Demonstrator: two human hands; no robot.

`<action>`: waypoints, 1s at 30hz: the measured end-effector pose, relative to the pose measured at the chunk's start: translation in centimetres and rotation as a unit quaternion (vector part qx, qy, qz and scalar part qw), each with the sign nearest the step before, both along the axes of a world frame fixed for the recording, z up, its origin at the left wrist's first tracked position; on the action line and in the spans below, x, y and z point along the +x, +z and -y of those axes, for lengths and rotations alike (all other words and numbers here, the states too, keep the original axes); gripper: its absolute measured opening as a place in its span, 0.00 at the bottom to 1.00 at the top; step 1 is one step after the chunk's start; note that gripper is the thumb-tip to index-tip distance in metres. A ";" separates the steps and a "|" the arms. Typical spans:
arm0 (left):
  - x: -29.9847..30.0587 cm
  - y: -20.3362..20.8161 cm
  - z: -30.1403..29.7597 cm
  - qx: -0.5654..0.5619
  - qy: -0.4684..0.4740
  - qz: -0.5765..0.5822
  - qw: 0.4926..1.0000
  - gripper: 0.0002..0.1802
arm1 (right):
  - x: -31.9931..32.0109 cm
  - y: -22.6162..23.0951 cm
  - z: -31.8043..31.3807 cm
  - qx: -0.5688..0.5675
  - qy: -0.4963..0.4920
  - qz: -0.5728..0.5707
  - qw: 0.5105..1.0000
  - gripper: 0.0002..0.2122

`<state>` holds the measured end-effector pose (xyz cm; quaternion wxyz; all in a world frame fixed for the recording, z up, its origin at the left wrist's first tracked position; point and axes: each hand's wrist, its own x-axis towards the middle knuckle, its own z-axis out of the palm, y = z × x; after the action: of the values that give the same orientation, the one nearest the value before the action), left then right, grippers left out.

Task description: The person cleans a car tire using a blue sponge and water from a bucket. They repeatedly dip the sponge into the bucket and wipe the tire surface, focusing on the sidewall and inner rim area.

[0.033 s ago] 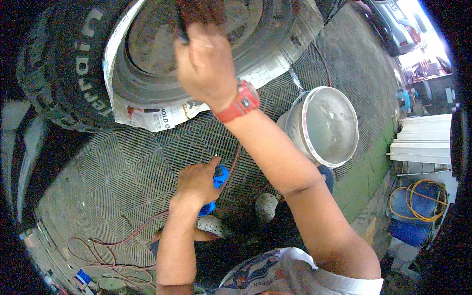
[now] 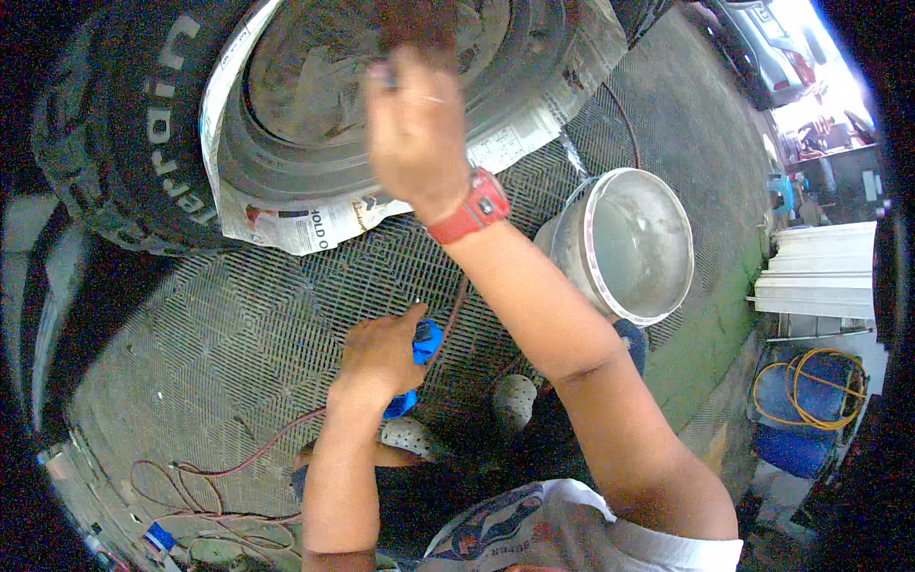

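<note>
My right hand (image 2: 419,133), a red watch on its wrist, is over the face of a dusty grey wheel rim (image 2: 310,100). Its fingers are closed on a dark brown piece (image 2: 419,21), smeared by motion and partly cut off by the top edge, so its kind is unclear. Newspaper (image 2: 272,227) lines the gap between the rim and the black tyre (image 2: 114,124). Lower down, above the floor mat, my left hand (image 2: 374,355) is wrapped around a blue hand tool with a black part (image 2: 429,341); my fingers hide much of it.
A white bucket (image 2: 569,253) holding cloudy liquid stands to the right of the wheel. A reddish hose (image 2: 286,431) snakes across the ribbed floor mat (image 2: 229,334). At the far right are a blue barrel (image 2: 796,448) and a coiled yellow hose (image 2: 762,386).
My right hand and the dark brown piece have shifted a little to the right across the rim. My left hand and the blue tool stay in place.
</note>
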<state>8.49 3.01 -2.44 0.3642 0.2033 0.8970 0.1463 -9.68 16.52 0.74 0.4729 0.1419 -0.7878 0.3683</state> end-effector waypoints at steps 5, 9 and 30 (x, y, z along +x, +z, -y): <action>-0.4 1.4 -0.5 0.002 0.002 0.002 1.000 0.40 | -1.6 -5.2 -7.5 -0.346 -0.059 0.086 0.932 0.23; -0.1 0.2 -0.1 0.020 0.013 -0.033 0.999 0.43 | -4.8 -4.7 -9.5 -0.379 -0.062 0.047 0.922 0.24; -0.2 1.3 -0.8 0.007 -0.002 -0.024 1.000 0.39 | -3.7 -17.3 -6.2 -0.779 0.049 0.281 0.558 0.15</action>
<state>8.33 3.79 -1.16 0.3418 0.2110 0.9039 0.1468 -13.35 22.76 -16.61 0.1353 -0.3538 -0.2783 0.8826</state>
